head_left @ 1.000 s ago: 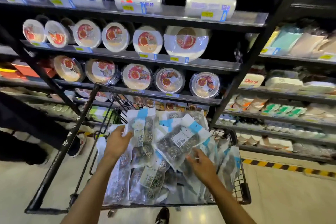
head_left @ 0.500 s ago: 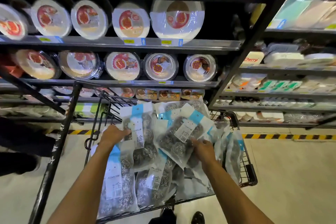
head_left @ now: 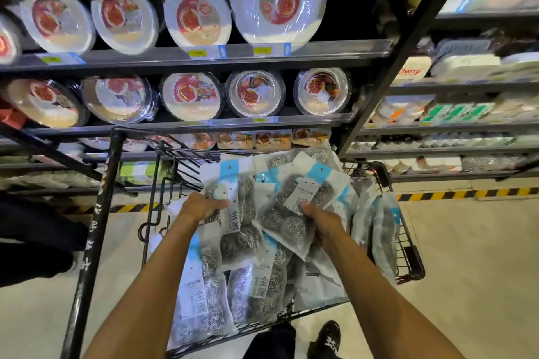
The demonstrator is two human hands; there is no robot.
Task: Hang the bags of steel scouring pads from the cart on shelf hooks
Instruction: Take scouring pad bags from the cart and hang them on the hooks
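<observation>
The tall black metal shelves (head_left: 262, 52) fill the wall ahead, packed with round wrapped foil pans (head_left: 280, 6). I can see no hooks on them from here. In front stands the black wire shopping cart (head_left: 406, 232). It is heaped with clear plastic bags of shiny steel scouring pads (head_left: 201, 294), each with a blue and white card top. So the task's things are nearly all in the cart, and none is hung up.

2 bags are lifted a little above the heap. The left-hand bag (head_left: 237, 230) stands upright, and the left hand (head_left: 201, 207) grips its side with fingers curled round the edge. The right-hand bag (head_left: 287, 217) tilts to the right, and the right hand (head_left: 323, 218) pinches its lower part, thumb on top.

I think this is the picking-up step, right at the start of the job. Next, the person needs to lift both bags clear of the heap and find the hooks. Then each bag must be turned so the small round hole (head_left: 229, 167) in its top meets the hook's tip. The bags look floppy and slippery, so a firm hold near the top would help.
</observation>
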